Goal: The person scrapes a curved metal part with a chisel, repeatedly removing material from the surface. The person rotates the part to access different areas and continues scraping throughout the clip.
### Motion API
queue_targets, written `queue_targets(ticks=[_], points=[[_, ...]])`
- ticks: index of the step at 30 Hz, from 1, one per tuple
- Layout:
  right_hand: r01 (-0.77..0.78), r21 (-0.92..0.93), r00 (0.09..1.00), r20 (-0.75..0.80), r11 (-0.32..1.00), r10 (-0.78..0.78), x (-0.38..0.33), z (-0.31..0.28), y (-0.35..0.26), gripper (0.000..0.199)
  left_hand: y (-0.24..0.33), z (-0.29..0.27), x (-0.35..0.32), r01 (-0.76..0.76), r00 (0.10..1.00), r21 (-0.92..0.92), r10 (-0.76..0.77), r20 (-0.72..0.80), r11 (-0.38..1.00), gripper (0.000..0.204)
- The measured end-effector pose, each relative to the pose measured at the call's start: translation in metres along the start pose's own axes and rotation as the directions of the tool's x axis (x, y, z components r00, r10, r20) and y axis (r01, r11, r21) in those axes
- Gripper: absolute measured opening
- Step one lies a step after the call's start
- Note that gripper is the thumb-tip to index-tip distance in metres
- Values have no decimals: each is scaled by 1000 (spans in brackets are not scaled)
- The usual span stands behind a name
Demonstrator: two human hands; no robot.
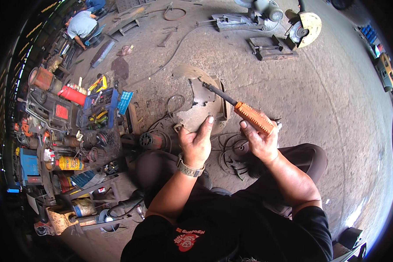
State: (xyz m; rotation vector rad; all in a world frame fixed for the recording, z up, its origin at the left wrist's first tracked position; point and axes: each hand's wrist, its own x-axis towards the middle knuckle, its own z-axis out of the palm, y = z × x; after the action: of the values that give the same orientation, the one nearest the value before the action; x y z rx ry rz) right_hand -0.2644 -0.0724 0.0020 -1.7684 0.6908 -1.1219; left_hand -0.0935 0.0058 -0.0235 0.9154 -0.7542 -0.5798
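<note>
Gripping an orange-handled tool (242, 109), the right hand (262, 140) sits right of centre, the tool's dark tip (208, 87) at the jagged opening of a rounded metal shell (193, 117) mid-frame. The left hand (195, 146) clasps the shell's lower edge. Upper right stands a yellow-guarded cutting machine (310, 28).

From here, the torn shell (212, 109) is showing dull, rough metal with a ragged edge, while the ribbed orange handle (253, 117) is looking like plastic and its dark shaft (221, 94) like metal. The black shirt (236, 227) is showing matt cloth, the concrete floor (301, 100) is looking rough, and the red canister (73, 95) is shining smooth.
</note>
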Motion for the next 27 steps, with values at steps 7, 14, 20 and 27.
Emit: queue_targets(ticks=[7, 14, 20, 27], points=[[30, -28, 999, 14, 999, -29, 1, 0, -4, 33, 5, 4, 1, 3, 1000, 28, -3, -1, 1000, 22], [88, -85, 996, 23, 992, -87, 0, 3, -2, 32, 9, 7, 1, 3, 1000, -26, -4, -29, 1000, 19], [189, -202, 982, 49, 961, -183, 2, 3, 1, 33, 7, 0, -1, 36, 999, -15, -35, 22, 999, 29], [178, -206, 984, 60, 962, -169, 2, 5, 1, 33, 7, -1, -1, 61, 998, -35, -60, 18, 998, 29]])
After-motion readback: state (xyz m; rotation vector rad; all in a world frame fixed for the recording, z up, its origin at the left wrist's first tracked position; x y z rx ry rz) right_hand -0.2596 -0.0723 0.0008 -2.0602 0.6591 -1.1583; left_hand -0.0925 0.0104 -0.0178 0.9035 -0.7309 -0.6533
